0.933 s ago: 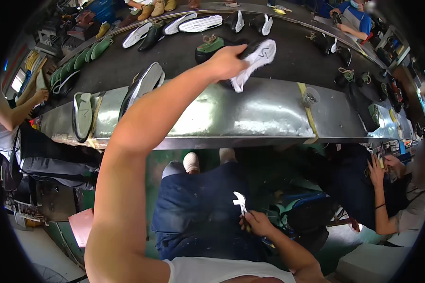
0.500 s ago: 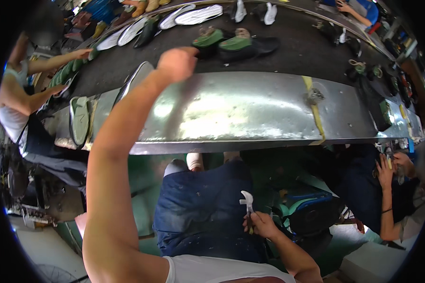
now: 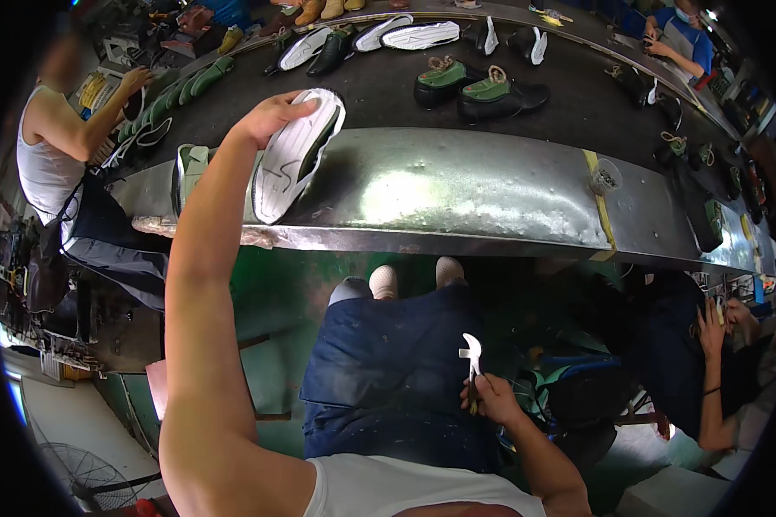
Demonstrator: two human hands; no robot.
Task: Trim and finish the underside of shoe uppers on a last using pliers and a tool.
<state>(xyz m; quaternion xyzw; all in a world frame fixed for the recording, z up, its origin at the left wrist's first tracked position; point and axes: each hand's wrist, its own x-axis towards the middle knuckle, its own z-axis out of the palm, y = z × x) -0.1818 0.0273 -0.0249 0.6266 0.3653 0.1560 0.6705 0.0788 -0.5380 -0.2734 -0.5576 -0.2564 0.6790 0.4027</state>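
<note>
And there's the white-soled shoe (image 3: 297,159), sole toward you, slanting from your left grip (image 3: 276,119) toward the near edge of the worktop (image 3: 474,185); whether it touches the metal, you can't tell. You've got it by the far end, thumb across the sole, fingers hidden behind. Looks light, stiff underneath, likely softer in the upper, so pinch the sole's rim rather than squash the sides. A dark squiggle marks the sole below your thumb, no readable word; no brand or label legible either. Down right, your right grip (image 3: 493,399) is closed round a silver claw-headed tool (image 3: 472,351). Right of your left grip sit two green-and-black shoes (image 3: 502,96), then a clear cup (image 3: 607,176) farther right.
</note>
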